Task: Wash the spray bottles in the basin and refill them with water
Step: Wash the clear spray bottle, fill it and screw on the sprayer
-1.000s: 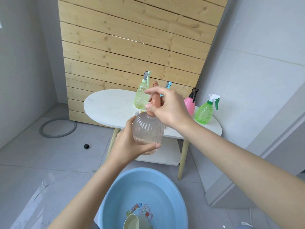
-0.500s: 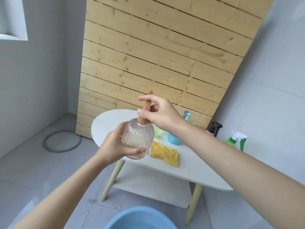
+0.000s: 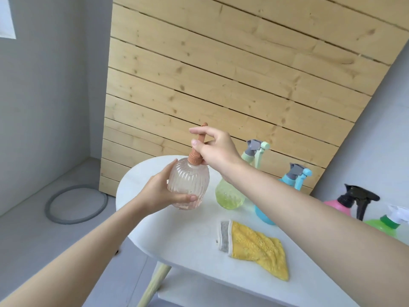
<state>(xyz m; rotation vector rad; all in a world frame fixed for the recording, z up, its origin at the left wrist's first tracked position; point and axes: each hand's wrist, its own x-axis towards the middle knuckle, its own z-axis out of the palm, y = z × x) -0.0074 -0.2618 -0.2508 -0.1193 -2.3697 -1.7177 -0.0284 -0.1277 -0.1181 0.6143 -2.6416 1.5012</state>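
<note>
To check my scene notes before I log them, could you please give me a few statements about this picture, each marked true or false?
1. The left hand holds the clear ribbed bottle by its body. True.
2. The yellow cloth lies on the white table. True.
3. The right hand lies flat on the white table. False: it grips the orange spray head of the clear ribbed bottle.
4. The pink bottle has a white spray head. False: its spray head is black.
</note>
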